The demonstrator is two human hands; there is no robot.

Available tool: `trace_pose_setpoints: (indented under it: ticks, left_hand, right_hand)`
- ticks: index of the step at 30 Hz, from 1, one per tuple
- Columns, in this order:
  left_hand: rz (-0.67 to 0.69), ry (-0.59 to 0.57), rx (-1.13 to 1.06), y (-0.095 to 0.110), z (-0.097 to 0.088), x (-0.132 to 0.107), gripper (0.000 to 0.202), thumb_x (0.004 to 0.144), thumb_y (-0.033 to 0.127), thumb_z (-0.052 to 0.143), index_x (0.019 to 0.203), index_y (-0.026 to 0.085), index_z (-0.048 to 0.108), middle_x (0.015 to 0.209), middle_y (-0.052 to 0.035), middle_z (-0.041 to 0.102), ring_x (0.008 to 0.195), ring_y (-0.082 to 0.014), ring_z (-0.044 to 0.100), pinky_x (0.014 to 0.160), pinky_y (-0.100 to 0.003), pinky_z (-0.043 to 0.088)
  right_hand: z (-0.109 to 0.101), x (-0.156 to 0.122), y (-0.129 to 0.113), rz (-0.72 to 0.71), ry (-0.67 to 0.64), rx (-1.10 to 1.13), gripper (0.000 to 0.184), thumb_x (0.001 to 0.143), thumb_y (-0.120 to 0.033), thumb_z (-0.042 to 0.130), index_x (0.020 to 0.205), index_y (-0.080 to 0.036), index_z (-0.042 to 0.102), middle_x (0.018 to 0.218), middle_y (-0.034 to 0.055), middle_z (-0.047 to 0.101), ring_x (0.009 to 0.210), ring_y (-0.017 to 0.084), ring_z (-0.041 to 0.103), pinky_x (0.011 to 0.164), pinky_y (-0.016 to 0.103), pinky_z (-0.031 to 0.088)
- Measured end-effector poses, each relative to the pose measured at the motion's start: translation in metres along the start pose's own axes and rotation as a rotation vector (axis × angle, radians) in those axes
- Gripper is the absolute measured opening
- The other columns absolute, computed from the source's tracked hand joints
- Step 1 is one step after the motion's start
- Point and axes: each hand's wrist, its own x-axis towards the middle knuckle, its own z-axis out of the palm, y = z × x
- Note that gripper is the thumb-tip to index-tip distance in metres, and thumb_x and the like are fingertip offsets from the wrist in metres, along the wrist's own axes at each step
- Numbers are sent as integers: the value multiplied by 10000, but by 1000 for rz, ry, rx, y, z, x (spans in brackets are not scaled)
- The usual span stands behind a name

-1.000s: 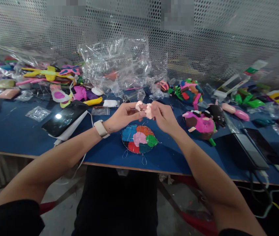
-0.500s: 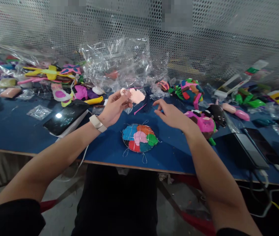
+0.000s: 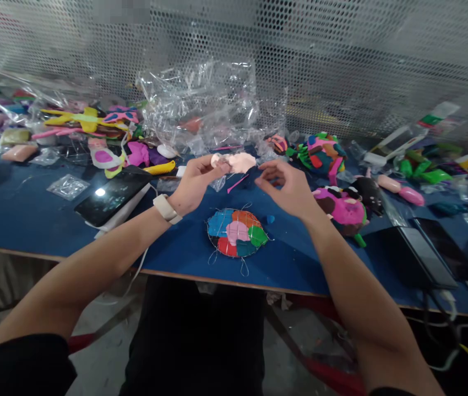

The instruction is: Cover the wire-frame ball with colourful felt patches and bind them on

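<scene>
My left hand (image 3: pixel 195 181) pinches a flat, ragged piece of pale peach modelling clay (image 3: pixel 243 162) above the table. My right hand (image 3: pixel 286 184) is just right of the clay, fingers curved and thumb apart, with nothing visible in it; whether its fingertips touch the clay's edge I cannot tell. Below both hands lies an oval wire frame (image 3: pixel 237 232) filled with blue, orange, pink, green, red and teal clay patches, with wire loops sticking out around it. Near its right upper edge is a small blue clay bit (image 3: pixel 271 219). A thin purple stick (image 3: pixel 237 184) lies behind the frame.
A phone (image 3: pixel 112 198) lies at left, and dark devices with cables (image 3: pixel 428 258) at right. Colourful clay figures (image 3: pixel 341 212) stand on the right, more clay pieces (image 3: pixel 89 120) on the left. Clear plastic bags (image 3: pixel 201 104) lie against the perforated metal panel (image 3: pixel 341 66).
My left hand has moved slightly right with the peach clay. My right hand's fingers have come nearer its edge. A small blue clay bit now shows on the table beside the wire frame.
</scene>
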Motion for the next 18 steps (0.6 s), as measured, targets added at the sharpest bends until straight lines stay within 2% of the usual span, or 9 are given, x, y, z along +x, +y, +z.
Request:
trace_pose_setpoints:
  ticks: [2, 4, 6, 7, 10, 12, 15, 18]
  left_hand:
    - [23, -77, 97, 3, 2, -3, 328, 901, 560, 915, 931, 241, 848, 1008, -47, 842, 1005, -197, 764, 967, -349, 609]
    - [57, -171, 223, 9, 5, -7, 343, 922, 572, 890, 1066, 261, 878, 1155, -82, 865, 1189, -259, 774, 1083, -412, 604]
    - [115, -240, 316, 17, 9, -10, 324, 939, 542, 875, 1113, 270, 890, 1278, -106, 855, 1363, -301, 728, 1213, -470, 550]
    - [144, -255, 338, 20, 10, -12, 289, 948, 521, 868, 1092, 272, 895, 1295, -109, 852, 1391, -307, 716, 1244, -484, 528]
    - [177, -240, 350, 23, 14, -14, 216, 976, 479, 839, 983, 272, 896, 1227, -104, 863, 1269, -289, 754, 1197, -483, 547]
    - [168, -222, 336, 22, 15, -15, 216, 982, 477, 835, 942, 272, 889, 1185, -97, 862, 1163, -274, 762, 1133, -471, 568]
    - [165, -191, 301, 17, 16, -15, 225, 975, 494, 843, 924, 279, 886, 1173, -88, 843, 1121, -259, 741, 1090, -445, 572]
    - [142, -179, 266, 14, 16, -16, 252, 980, 526, 841, 991, 279, 887, 1133, -79, 825, 1071, -233, 720, 1021, -391, 574]
  right_hand:
    - [8, 0, -8, -11, 44, 261, 543, 947, -668, 813, 1338, -302, 719, 1216, 85, 820, 1089, 291, 809, 878, 460, 679]
    - [15, -1, -16, -44, 32, 404, 681, 890, -721, 859, 1421, -328, 695, 1387, 91, 791, 1172, 290, 800, 944, 469, 694]
    - [19, -3, -23, -76, 36, 452, 720, 861, -731, 887, 1433, -332, 707, 1471, 96, 766, 1203, 290, 789, 986, 481, 692]
    - [21, -4, -25, -80, 44, 462, 687, 862, -733, 887, 1393, -323, 736, 1437, 95, 783, 1174, 286, 794, 981, 485, 693]
    - [26, -4, -27, -37, 72, 511, 516, 891, -701, 880, 1210, -299, 823, 1185, 65, 843, 990, 247, 806, 940, 486, 698]
    - [29, -3, -25, 2, 73, 578, 441, 899, -657, 895, 1163, -307, 847, 1046, 34, 844, 869, 215, 790, 888, 466, 698]
    - [33, -2, -21, 53, 76, 665, 413, 893, -655, 902, 1130, -319, 857, 971, 12, 830, 821, 195, 768, 848, 436, 696]
    - [35, 0, -19, 108, 75, 715, 450, 871, -699, 903, 1099, -315, 851, 957, 13, 818, 840, 196, 764, 866, 431, 700]
